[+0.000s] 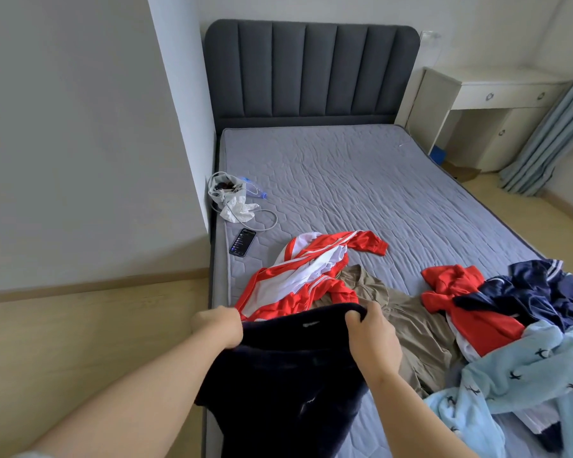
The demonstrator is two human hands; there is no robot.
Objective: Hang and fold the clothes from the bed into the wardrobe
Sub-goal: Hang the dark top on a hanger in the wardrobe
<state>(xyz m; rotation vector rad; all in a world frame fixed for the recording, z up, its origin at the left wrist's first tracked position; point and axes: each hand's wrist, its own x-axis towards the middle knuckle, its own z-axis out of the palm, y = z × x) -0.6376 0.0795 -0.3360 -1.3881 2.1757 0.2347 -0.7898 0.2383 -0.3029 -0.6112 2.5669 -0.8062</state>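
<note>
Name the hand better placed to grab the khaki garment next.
Probably right. The right hand grips the dark garment directly beside the khaki garment; the left hand grips it farther away.

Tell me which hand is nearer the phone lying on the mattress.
Left. The left hand grips the dark garment just below the phone in view; the right hand grips it farther right.

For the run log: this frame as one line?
left hand: grips dark navy garment | right hand: grips same garment | other clothes: loose on bed | wardrobe: not in view
</note>
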